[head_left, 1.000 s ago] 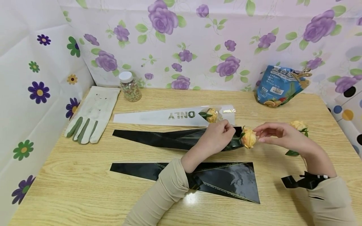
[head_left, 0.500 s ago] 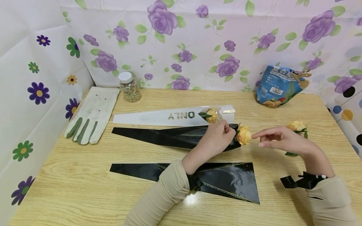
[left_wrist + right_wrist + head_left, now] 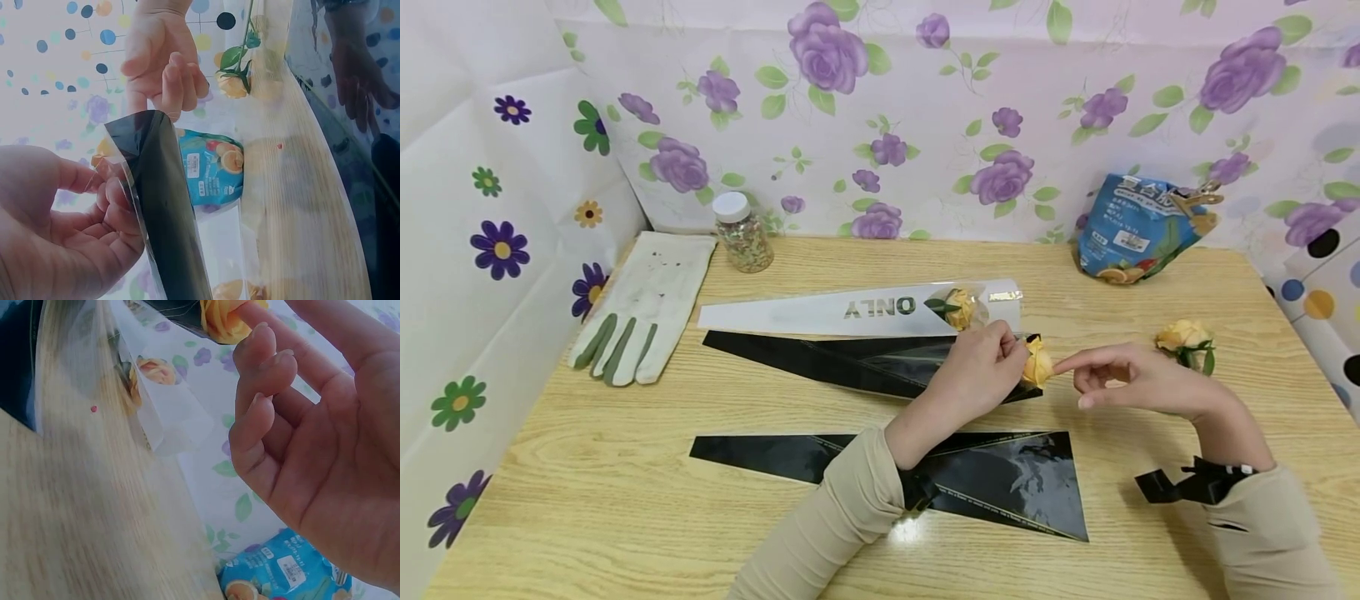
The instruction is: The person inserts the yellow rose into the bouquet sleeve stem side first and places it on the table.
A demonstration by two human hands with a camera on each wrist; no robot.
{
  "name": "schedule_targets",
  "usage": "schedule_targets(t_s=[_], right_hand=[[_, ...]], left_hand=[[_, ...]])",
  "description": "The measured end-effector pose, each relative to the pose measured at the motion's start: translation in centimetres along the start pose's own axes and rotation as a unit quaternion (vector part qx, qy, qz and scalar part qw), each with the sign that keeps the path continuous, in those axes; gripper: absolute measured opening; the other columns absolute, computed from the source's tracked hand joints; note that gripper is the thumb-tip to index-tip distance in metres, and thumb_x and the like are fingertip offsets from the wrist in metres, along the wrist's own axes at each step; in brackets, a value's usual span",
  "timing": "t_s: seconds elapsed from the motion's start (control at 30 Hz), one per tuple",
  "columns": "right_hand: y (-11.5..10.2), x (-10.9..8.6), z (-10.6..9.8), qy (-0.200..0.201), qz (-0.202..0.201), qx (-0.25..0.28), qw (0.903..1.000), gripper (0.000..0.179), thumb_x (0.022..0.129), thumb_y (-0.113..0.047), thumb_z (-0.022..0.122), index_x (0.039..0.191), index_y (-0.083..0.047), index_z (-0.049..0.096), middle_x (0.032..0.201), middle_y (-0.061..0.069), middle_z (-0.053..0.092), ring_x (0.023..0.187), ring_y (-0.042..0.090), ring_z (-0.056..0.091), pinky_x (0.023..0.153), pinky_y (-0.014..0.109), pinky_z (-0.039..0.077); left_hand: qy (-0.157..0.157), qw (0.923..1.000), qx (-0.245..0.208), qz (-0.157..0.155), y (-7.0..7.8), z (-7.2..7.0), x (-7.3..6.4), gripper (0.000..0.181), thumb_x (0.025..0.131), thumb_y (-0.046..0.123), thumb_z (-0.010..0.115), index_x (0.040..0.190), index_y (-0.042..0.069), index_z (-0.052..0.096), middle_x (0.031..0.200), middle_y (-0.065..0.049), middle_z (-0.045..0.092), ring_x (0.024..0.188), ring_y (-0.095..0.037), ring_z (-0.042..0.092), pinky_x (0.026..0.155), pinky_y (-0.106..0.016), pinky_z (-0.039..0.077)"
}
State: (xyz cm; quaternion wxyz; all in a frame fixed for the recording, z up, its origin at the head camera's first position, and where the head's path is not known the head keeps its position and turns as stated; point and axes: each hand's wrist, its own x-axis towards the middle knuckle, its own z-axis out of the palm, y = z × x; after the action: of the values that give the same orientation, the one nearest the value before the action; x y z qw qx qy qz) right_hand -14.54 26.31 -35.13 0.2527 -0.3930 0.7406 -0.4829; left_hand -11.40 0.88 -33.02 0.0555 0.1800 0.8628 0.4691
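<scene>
My left hand (image 3: 977,375) pinches the rim of a black flower sleeve (image 3: 842,360) with a clear front; the left wrist view shows the thumb and fingers on its clear film. A yellow rose (image 3: 1039,363) lies in this sleeve, its head at the wide right end and its stem mostly hidden. The straight index finger of my right hand (image 3: 1138,383) touches the bloom from the right, while the other fingers bend loosely around nothing. In the right wrist view that fingertip meets the yellow petals (image 3: 219,319).
Behind lies a white "ONLY" sleeve (image 3: 775,315) holding another yellow rose (image 3: 959,308). A flat black sleeve (image 3: 1000,479) lies in front. To the right is a loose yellow rose (image 3: 1183,335). Further back are a blue pouch (image 3: 1131,229), a jar (image 3: 745,233) and a glove (image 3: 655,292).
The rose head has moved left, deeper into the black sleeve, with my right hand following it. My right index finger has straightened against the bloom. The left hand keeps its pinch almost in place.
</scene>
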Motion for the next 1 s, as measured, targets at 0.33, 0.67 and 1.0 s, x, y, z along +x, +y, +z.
schedule_targets(t_s=[0.33,0.67,1.0], right_hand=[[0.0,0.6,0.5,-0.048,-0.004,0.026,0.9985,0.052,0.086,0.011,0.057,0.136,0.0,0.044,0.08,0.004,0.052,0.066,0.016,0.049,0.06,0.033,0.044],[-0.1,1.2,1.1,-0.063,-0.014,0.018,0.9978,0.058,0.086,0.007,0.059,0.14,0.0,0.038,0.085,0.007,0.055,0.067,0.015,0.052,0.061,0.032,0.046],[-0.3,0.3,0.3,0.014,0.025,0.002,0.9996,0.059,0.086,0.008,0.059,0.14,-0.001,0.036,0.076,0.003,0.049,0.063,0.018,0.047,0.059,0.033,0.042]], left_hand=[[0.032,0.9991,0.004,0.028,0.2,-0.4,-0.1,0.025,0.094,0.017,0.049,0.07,0.013,0.049,0.052,0.005,0.039,0.041,-0.008,0.034,0.045,-0.017,0.029],[0.058,0.9978,0.006,0.032,0.3,-0.5,0.0,0.024,0.091,0.018,0.054,0.068,0.015,0.051,0.053,0.006,0.043,0.043,-0.007,0.037,0.045,-0.016,0.03],[0.057,0.9979,0.017,0.024,0.2,-0.9,0.0,0.023,0.092,0.016,0.051,0.069,0.014,0.052,0.053,0.005,0.043,0.042,-0.008,0.038,0.044,-0.017,0.031]])
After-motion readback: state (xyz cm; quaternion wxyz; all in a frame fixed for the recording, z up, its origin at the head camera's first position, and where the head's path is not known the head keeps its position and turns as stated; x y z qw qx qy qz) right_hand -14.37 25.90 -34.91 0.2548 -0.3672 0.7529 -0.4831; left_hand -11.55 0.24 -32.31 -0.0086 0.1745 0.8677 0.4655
